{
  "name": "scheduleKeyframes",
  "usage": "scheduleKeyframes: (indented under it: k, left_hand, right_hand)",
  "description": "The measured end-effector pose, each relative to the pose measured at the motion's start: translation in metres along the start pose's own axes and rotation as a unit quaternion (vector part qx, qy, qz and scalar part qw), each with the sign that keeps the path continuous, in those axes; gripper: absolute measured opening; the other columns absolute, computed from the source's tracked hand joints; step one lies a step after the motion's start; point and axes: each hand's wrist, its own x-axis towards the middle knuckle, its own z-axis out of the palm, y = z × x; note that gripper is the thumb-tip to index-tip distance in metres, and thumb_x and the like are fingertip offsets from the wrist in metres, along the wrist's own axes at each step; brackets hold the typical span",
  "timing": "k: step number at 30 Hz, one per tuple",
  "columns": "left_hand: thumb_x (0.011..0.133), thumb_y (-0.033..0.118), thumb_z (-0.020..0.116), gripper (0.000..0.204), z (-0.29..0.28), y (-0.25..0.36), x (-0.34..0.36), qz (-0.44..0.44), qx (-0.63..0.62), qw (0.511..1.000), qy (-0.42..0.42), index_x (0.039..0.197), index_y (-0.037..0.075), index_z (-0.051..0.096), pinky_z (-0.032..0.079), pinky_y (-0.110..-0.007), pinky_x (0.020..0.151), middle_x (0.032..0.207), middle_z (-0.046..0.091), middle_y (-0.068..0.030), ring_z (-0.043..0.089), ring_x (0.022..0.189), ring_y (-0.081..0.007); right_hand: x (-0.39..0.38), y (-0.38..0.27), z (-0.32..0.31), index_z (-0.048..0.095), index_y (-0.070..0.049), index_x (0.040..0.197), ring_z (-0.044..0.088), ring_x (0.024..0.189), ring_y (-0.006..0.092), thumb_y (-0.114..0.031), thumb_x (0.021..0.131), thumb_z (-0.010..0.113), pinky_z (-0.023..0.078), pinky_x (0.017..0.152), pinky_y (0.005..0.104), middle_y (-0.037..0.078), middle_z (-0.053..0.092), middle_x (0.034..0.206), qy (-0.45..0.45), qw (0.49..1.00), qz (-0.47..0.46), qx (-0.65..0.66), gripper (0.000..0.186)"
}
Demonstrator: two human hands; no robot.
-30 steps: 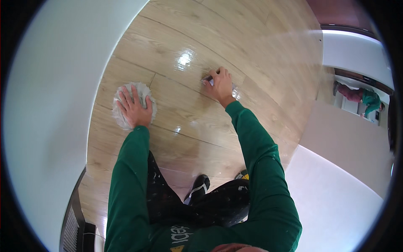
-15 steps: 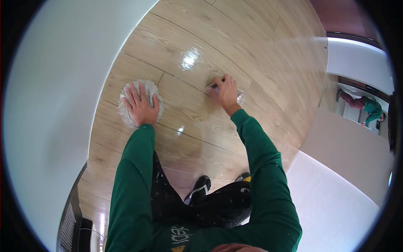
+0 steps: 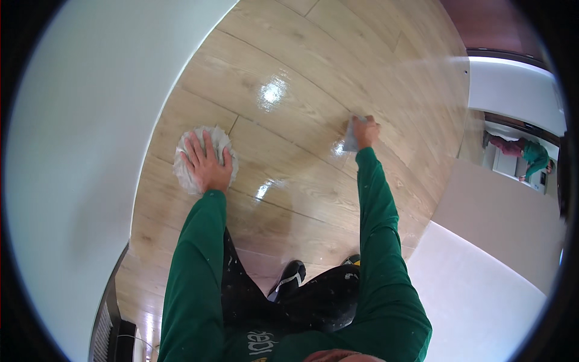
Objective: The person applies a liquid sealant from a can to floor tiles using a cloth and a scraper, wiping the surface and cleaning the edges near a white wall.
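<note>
My left hand (image 3: 210, 164) lies flat with its fingers spread on a crumpled whitish cloth (image 3: 192, 178). The cloth rests on a pale wood-look plank floor (image 3: 283, 36), close to the white wall at left. Farther right, my right hand (image 3: 365, 131) grips a flat grey scraper-like piece (image 3: 351, 136) by its right edge. This piece sits at the floor surface with its face partly showing; its exact kind is hard to make out. Both arms reach forward, and the planks between my hands look shiny.
A white wall (image 3: 84, 120) curves along the left, with a dark grated unit (image 3: 105, 317) at its near end. My shoe (image 3: 288, 279) stands below. Pale panels (image 3: 482, 259) border the right, where a person in a green top (image 3: 534, 155) bends over.
My right hand has moved to the right across the floor with the grey piece, which has turned and shows more of its face. My left hand stays on the cloth; the view shifts slightly.
</note>
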Motion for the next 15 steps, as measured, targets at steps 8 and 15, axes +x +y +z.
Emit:
scheduleKeyframes:
  k: [8, 15]
  left_hand:
    - [0.097, 0.045, 0.064, 0.075, -0.002, -0.007, 0.000, 0.005, 0.003, 1.000, 0.000, 0.161, 0.013, 0.046, 0.021, -0.061, 0.128, 0.171, 0.033, -0.0198, 0.030, 0.158, -0.0405]
    - [0.097, 0.045, 0.063, 0.074, 0.000, -0.003, 0.000, 0.005, -0.005, 1.000, 0.004, 0.161, 0.013, 0.046, 0.023, -0.061, 0.128, 0.171, 0.035, -0.0195, 0.030, 0.158, -0.0404]
  right_hand:
    - [-0.061, -0.070, 0.002, 0.072, -0.009, 0.109, 0.064, 0.104, 0.0454, -0.044, 0.082, 0.083, 0.053, 0.086, 0.0570, 0.026, 0.066, 0.109, -0.013, 0.939, -0.340, 0.045, 0.045]
    - [-0.027, -0.004, -0.026, 0.072, -0.011, 0.104, 0.064, 0.097, 0.0443, -0.042, 0.082, 0.084, 0.053, 0.083, 0.0557, 0.022, 0.064, 0.107, 0.006, 0.936, -0.351, 0.004, 0.040]
